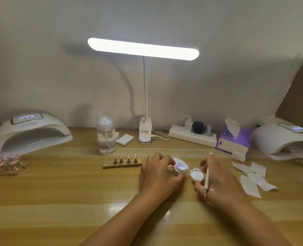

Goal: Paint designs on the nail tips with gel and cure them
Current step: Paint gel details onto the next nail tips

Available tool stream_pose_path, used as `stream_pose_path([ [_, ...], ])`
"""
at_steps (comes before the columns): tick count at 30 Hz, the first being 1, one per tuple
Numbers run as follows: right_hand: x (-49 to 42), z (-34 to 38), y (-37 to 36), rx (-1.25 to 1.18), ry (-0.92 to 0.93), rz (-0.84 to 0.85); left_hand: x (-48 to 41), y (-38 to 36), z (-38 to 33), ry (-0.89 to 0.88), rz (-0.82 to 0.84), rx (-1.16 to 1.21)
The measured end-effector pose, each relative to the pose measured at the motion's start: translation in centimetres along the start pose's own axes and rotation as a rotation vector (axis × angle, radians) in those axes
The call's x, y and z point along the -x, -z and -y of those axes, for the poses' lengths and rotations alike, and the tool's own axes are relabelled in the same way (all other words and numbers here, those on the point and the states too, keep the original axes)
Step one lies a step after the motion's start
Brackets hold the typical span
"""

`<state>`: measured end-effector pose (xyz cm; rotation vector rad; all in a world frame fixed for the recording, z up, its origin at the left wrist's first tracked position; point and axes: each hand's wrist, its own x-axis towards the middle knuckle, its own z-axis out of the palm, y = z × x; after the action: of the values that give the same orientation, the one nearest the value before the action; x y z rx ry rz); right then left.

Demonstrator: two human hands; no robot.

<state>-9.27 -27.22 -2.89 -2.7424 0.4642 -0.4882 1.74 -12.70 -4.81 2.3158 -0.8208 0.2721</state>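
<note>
Your two forearms reach up from the bottom of the frame, and both hands meet at the lower centre of the wooden worktop. Your left hand curls its thumb and fingers round a small white gel jar, which stands open on the worktop. Your right hand pinches the jar's lid, underside up, just right of the jar, and also holds a thin pen that lies across its fingers.

Just left of your left hand, four nail tips stand upright in a row on a wooden strip. More nail tips lie on trays at the left edge, in front of a curing lamp. A second curing lamp sits at the right edge. Paper wipes lie scattered right of your right hand. Along the back stand a clear bottle, a lit desk lamp, a power strip and a purple tissue pack.
</note>
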Motion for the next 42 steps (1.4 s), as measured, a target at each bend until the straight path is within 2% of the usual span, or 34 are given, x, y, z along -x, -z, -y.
stream_pose_path([
  [3, 0.1, 0.1, 0.3, 0.023, 0.036, -0.021, 0.5, 0.3, 0.0, -0.103, -0.062, 0.048],
  [8, 0.4, 0.4, 0.3, 0.030, 0.101, -0.034, 0.8, 0.4, 0.0, -0.130, -0.028, 0.053],
  [11, 0.3, 0.1, -0.1, 0.021, 0.112, -0.024, 0.6, 0.3, 0.2, -0.107, 0.006, 0.040],
  [15, 0.2, -0.2, -0.5, -0.118, 0.132, 0.041, 0.6, 0.3, 0.3, -0.071, 0.034, 0.058],
  [22, 0.0, -0.5, -0.8, -0.212, 0.121, 0.106, 0.4, 0.0, 0.6, -0.003, 0.004, 0.130],
  [28, -0.1, -0.6, -1.2, -0.161, 0.151, 0.064, -0.2, 0.4, 1.0, 0.140, -0.035, 0.269],
  [31, 0.2, -0.4, -1.4, -0.151, 0.186, 0.010, -0.1, 0.5, 1.3, 0.163, -0.026, 0.246],
  [35, 0.2, -0.2, -1.1, -0.088, 0.213, -0.115, 0.2, 0.3, 1.1, 0.075, -0.030, 0.266],
  [39, 0.4, -0.1, -0.8, -0.044, 0.248, -0.109, 0.7, 0.2, 0.7, -0.141, -0.004, 0.209],
  [42, 0.3, 0.0, -0.3, -0.035, 0.256, -0.095, 0.8, 0.2, 0.7, -0.195, 0.014, 0.206],
])
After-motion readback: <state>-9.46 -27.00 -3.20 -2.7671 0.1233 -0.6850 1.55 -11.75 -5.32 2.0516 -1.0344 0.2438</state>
